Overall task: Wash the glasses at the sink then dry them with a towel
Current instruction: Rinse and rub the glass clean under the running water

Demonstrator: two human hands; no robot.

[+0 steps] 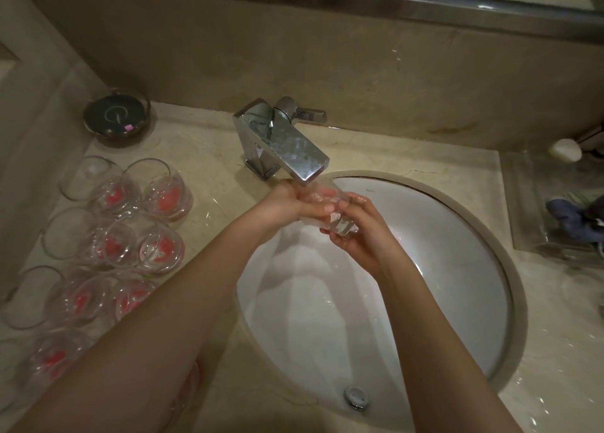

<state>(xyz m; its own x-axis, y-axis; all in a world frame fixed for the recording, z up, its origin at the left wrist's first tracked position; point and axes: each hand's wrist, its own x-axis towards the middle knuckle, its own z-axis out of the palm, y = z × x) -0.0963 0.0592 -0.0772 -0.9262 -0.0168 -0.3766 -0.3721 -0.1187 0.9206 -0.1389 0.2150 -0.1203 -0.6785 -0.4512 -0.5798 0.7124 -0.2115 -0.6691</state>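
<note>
A: What is nearest?
B: One white sink [457,269]. Over it, the left hand [287,203] and right hand [362,233] both grip one clear glass [330,215], just under one chrome tap [281,138].
A: Other glasses?
B: About nine, on their sides in a cluster [108,236] on the left counter [209,171]; beyond, one dark dish [116,115].

The left arm [137,351] hides part of the nearest glasses [49,360].

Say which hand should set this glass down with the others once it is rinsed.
Left, probably. The other glasses lie on the counter on the left hand side; the right hand would have to cross over.
</note>
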